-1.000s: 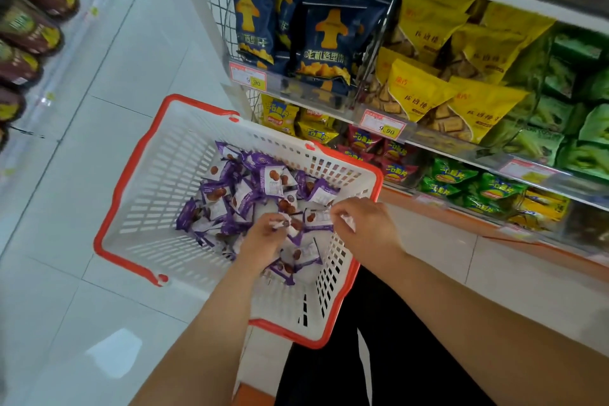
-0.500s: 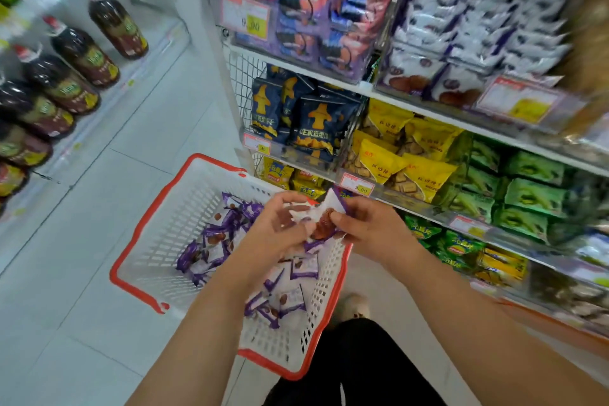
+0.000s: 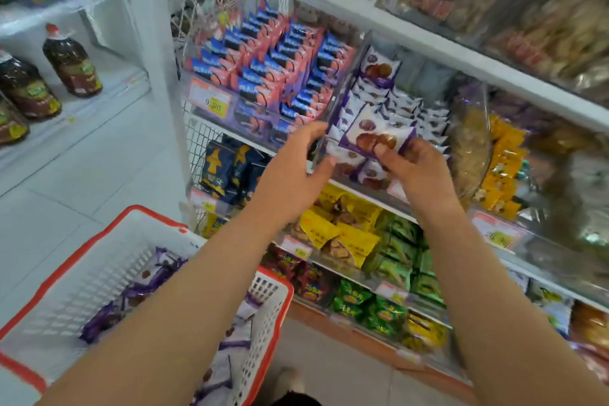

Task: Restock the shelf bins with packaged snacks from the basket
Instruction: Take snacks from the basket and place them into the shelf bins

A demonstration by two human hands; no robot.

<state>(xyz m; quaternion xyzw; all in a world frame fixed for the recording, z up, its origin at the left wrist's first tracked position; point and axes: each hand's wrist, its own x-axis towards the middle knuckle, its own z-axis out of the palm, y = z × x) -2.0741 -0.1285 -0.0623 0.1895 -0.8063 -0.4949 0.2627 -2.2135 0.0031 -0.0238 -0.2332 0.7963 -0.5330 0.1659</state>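
We see both hands raised in front of the shelf. Our right hand (image 3: 417, 171) pinches a white-and-purple plastic snack packet printed with brown rounds (image 3: 375, 137), thumb on its lower edge and fingers curled behind it, holding it at the front of the clear plastic shelf bin (image 3: 342, 89) that carries more packets of the same kind stacked in rows. Our left hand (image 3: 293, 171) sits just beside it, its fingers curved round the bin's transparent front corner, thumb near the packets at the bin's bottom edge. To the left of that bin lies a compartment of blue-and-pink wrapped snacks (image 3: 273, 72) with a yellow price tag (image 3: 211, 101) in front. Below our arms stands the white slotted plastic basket with a red rim (image 3: 99, 277), with more purple-and-white packets (image 3: 145, 283) lying loose inside. On lower shelves we see yellow bags (image 3: 339, 234) and green bags (image 3: 395, 250). Dark bottles (image 3: 71, 64) stand on a shelf at far left.
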